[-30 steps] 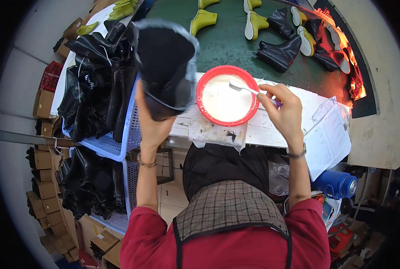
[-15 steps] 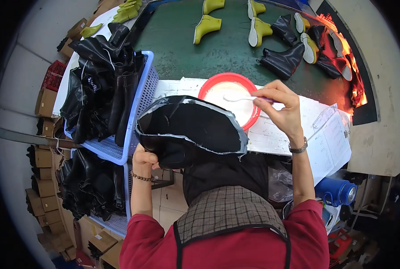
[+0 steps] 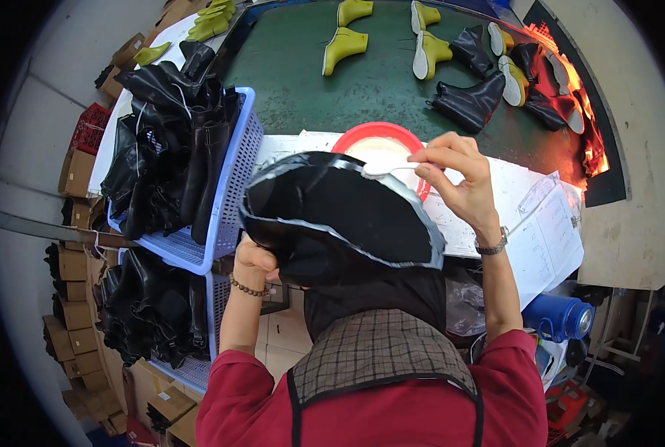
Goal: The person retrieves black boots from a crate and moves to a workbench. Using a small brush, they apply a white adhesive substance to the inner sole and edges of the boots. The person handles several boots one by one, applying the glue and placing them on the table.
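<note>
My left hand (image 3: 256, 261) grips a black leather boot upper (image 3: 340, 208) by its underside, the fingers partly hidden beneath it. The upper's wide opening faces up, and a pale whitish band runs along its edge. Between the thumb and fingers of my right hand (image 3: 463, 177) is a small pale toothbrush-like brush (image 3: 396, 167). Its head touches or hovers just over the far edge of the upper; which of the two I cannot tell. Behind, partly covered by the upper, stands a red-rimmed bowl (image 3: 381, 129) with white paste (image 3: 381, 149) in it.
Left of me, a blue basket (image 3: 232, 179) is heaped with black boot uppers (image 3: 169, 141); another filled basket sits below. Yellow-green boot forms (image 3: 345, 48) and black boots (image 3: 470, 103) stand on the green bench (image 3: 295, 93). Glowing heat (image 3: 595, 149) shows at right, papers (image 3: 545, 238) nearer.
The boot upper has moved right and now covers part of the bowl. My right hand has brought the brush from over the paste to the upper's far edge.
</note>
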A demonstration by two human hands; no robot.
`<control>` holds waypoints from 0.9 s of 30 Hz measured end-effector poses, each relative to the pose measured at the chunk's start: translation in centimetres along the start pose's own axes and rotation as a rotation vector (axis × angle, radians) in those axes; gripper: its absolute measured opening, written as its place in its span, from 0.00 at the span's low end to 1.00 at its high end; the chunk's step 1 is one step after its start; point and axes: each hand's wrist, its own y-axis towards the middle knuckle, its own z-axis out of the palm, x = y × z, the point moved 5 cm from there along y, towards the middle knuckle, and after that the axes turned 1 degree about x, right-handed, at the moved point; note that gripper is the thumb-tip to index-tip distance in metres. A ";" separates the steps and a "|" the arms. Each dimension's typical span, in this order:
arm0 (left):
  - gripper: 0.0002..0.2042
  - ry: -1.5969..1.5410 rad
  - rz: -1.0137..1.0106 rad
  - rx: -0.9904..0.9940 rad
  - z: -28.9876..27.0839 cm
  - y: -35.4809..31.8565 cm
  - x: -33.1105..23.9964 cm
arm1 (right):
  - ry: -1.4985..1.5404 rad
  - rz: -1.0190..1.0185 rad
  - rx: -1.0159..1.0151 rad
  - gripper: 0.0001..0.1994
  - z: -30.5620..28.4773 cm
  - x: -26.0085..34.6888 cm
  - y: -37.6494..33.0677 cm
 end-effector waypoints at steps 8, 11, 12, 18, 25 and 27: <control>0.39 -0.101 -0.357 0.002 4.5 1.9 1.9 | 0.009 -0.155 0.152 0.07 0.4 1.5 3.7; 0.39 -0.147 -0.412 0.053 4.9 2.6 3.0 | 0.008 -0.206 0.126 0.08 0.8 2.2 4.5; 0.39 -0.106 -0.365 0.051 3.8 2.0 3.0 | 0.022 -0.224 0.114 0.08 0.9 2.2 4.7; 0.41 -0.081 -0.081 0.030 3.0 2.0 0.6 | 0.036 -0.012 0.024 0.08 -0.4 -2.1 0.5; 0.42 0.650 -0.098 -0.341 2.4 10.9 -4.0 | 0.488 0.768 -0.378 0.10 0.0 -15.8 -10.1; 0.43 0.952 0.027 -0.232 1.4 15.5 -4.8 | 0.497 0.789 -0.444 0.10 1.6 -17.4 -12.4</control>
